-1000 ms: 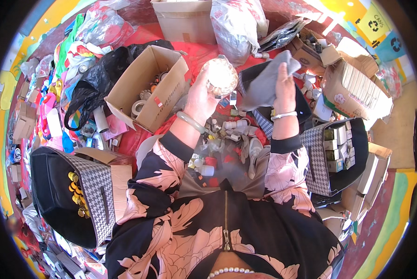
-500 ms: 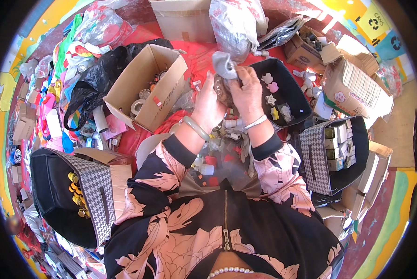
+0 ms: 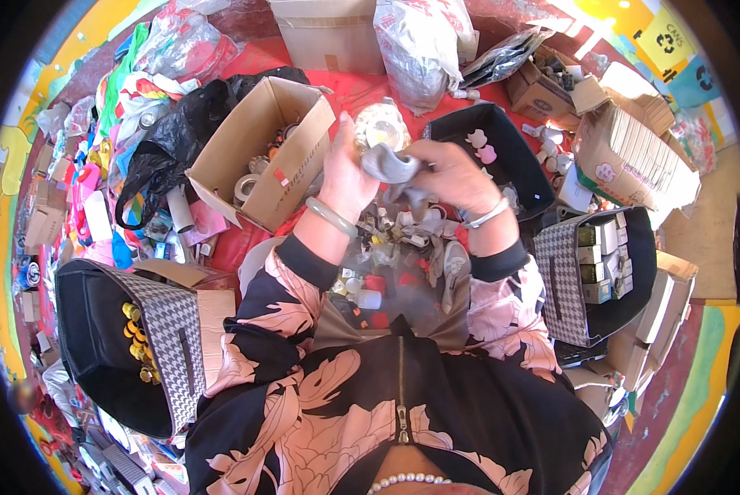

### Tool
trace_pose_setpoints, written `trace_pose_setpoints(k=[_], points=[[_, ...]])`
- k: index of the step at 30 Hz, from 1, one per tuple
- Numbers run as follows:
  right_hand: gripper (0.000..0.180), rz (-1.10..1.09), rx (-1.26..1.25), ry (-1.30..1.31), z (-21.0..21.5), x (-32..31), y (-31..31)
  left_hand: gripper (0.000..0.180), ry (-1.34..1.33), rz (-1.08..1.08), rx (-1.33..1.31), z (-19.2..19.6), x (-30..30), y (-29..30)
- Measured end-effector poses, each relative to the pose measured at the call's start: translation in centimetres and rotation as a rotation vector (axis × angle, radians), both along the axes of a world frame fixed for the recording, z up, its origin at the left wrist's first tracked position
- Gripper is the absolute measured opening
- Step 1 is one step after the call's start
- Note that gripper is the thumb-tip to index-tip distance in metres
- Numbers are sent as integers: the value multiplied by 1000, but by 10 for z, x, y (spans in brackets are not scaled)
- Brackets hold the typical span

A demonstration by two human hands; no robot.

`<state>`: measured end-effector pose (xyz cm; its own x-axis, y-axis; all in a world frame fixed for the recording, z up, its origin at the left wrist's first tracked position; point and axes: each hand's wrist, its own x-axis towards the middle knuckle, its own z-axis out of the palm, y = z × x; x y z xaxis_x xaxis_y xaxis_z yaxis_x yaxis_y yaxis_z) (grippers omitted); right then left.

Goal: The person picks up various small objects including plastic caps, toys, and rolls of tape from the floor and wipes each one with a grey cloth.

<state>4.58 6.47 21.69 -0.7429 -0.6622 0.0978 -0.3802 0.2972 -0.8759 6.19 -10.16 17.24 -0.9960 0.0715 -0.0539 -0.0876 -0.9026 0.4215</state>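
Note:
In front of me my left hand [image 3: 349,173] holds up a round, shiny, pale object with a bumpy rim [image 3: 384,124]; its exact kind I cannot make out. My right hand [image 3: 459,175] is closed on a grey cloth [image 3: 394,165], which lies against the round object's lower edge and hangs down below it. Beneath both hands, a heap of small mixed items [image 3: 399,231] lies in front of my body. A dark open bin [image 3: 528,148] with small pink and white shapes stands just beyond my right hand.
An open cardboard box [image 3: 291,177] with rolls inside stands left of my hands. Checked black bins flank me, the left one [image 3: 180,355] with yellow-topped items, the right one [image 3: 558,280] with small boxes. Behind are a bulging plastic bag [image 3: 419,54] and another carton [image 3: 328,33].
My right hand has moved right and lower, drawing the grey cloth down over the round object. The object's bright face now shows, and my left hand has shifted slightly left.

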Motion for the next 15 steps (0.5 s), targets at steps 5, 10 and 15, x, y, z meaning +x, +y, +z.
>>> trace_pose_setpoints(k=[5, 10, 15], points=[[18, -529, -927, -373, -3, -32, 45, 61, 12, 7, 5, 23, 0, 0], [14, -528, -808, -281, -22, -26, 7, 50, 27, -56, -102, 6, 1, 17], [26, -479, -175, 546, -47, -3, -45, 33, -69, 83, -137, 6, 4, 17]])
